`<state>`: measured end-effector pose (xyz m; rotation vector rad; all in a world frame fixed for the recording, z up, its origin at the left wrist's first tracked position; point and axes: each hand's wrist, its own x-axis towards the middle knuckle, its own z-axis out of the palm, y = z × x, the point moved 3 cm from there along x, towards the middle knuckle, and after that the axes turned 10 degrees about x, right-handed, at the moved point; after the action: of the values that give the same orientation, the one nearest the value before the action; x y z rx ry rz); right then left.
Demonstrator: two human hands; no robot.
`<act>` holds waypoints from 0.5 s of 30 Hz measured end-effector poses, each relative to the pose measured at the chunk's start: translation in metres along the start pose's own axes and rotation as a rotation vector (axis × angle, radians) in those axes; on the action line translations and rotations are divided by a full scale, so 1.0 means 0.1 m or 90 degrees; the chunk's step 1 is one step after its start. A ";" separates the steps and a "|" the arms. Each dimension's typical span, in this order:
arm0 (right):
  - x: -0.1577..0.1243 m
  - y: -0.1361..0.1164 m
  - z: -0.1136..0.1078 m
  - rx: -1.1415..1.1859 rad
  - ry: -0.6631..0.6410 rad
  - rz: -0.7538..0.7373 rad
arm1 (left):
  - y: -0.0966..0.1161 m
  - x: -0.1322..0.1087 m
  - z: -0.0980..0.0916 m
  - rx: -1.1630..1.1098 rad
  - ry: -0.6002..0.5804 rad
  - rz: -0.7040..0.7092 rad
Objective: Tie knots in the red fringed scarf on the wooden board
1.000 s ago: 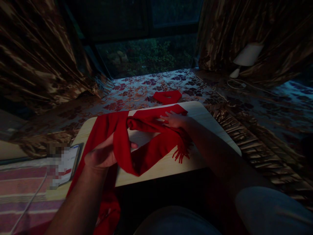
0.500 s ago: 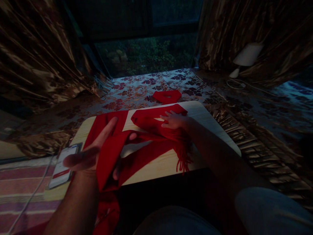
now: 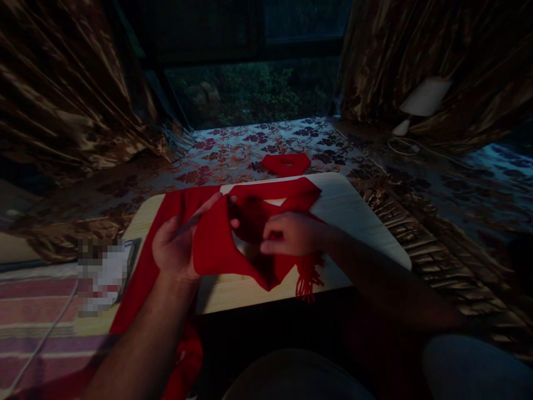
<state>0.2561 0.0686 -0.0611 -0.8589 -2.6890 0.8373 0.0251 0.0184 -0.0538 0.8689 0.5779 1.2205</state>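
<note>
Dim room; window beyond the bench. Red scarf, folded on the bench, crosses the left hand, grip loosely spread; right hand curled, grasp impossible to tell.

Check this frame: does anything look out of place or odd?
Blocky pixelation covers much of the smartphone at the left of the wood-grain tabletop, unlike its surroundings. Red scarf fabric also hangs below the near edge, looking untidy. No clear spill or damage.

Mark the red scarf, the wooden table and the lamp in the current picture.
Red scarf point(image 3: 213, 239): head view, on its raised fold.
Wooden table point(image 3: 355, 212): head view, on the bare top.
Lamp point(image 3: 427, 96): head view, on its shade.
</note>
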 end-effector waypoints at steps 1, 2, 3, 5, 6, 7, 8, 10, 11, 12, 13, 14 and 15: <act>-0.08 -0.14 0.14 -0.002 -0.082 -0.042 | -0.01 0.01 0.00 0.000 0.016 0.007; -0.15 -0.25 0.27 -0.034 -0.138 -0.071 | -0.01 0.02 0.00 0.002 0.031 0.013; -0.21 -0.33 0.40 -0.084 -0.150 -0.081 | -0.01 0.03 0.01 0.008 0.042 0.017; -0.27 -0.43 0.58 -0.173 -0.107 -0.065 | -0.01 0.03 0.03 0.029 0.062 0.025; -0.29 -0.47 0.65 -0.194 -0.087 -0.062 | -0.01 0.04 0.04 0.039 0.071 0.028; -0.30 -0.51 0.69 -0.189 -0.081 -0.066 | 0.00 0.04 0.06 0.048 0.079 0.032; -0.32 -0.57 0.71 -0.156 -0.090 -0.079 | 0.00 0.05 0.07 0.053 0.084 0.034; -0.35 -0.72 0.68 -0.020 -0.136 -0.119 | 0.00 0.09 0.10 0.051 0.088 0.023; -0.37 -0.81 0.63 0.069 -0.155 -0.137 | -0.01 0.12 0.11 0.047 0.089 0.014; -0.39 -0.89 0.57 0.161 -0.169 -0.150 | -0.02 0.16 0.11 0.043 0.092 0.007; -0.42 -0.96 0.50 0.251 -0.178 -0.157 | -0.04 0.21 0.11 0.039 0.096 -0.003; -0.45 -1.02 0.43 0.339 -0.182 -0.161 | -0.06 0.26 0.11 0.036 0.099 -0.013; -0.48 -1.06 0.37 0.424 -0.185 -0.163 | -0.09 0.31 0.12 0.034 0.098 -0.022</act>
<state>0.2326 -0.0472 -0.0318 -0.2487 -2.3778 1.7403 0.0477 0.0442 -0.0530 0.8101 0.7498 1.2525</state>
